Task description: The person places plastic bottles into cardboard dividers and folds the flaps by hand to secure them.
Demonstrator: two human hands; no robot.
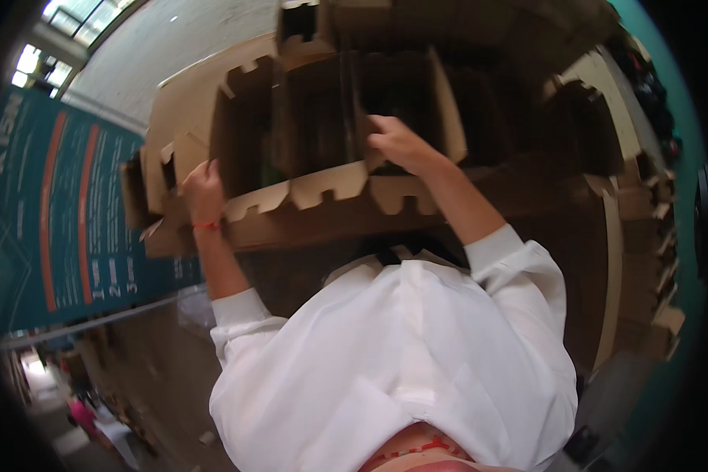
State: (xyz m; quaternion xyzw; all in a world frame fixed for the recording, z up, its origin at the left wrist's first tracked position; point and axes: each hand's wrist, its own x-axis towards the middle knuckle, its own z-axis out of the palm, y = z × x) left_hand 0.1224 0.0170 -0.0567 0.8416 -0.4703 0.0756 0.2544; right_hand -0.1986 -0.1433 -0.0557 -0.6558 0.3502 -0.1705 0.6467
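Open cardboard boxes (448, 110) sit right in front of the wearer, left hand (203, 193) curled at the left end, right hand (401, 144) curled by an inner wall, can't tell what either grips. I'd go gently, notched flaps (330, 184) probably crease easily

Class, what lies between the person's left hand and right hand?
In the head view, open cardboard boxes stand side by side between the left hand and right hand; their contents are too dark to tell.
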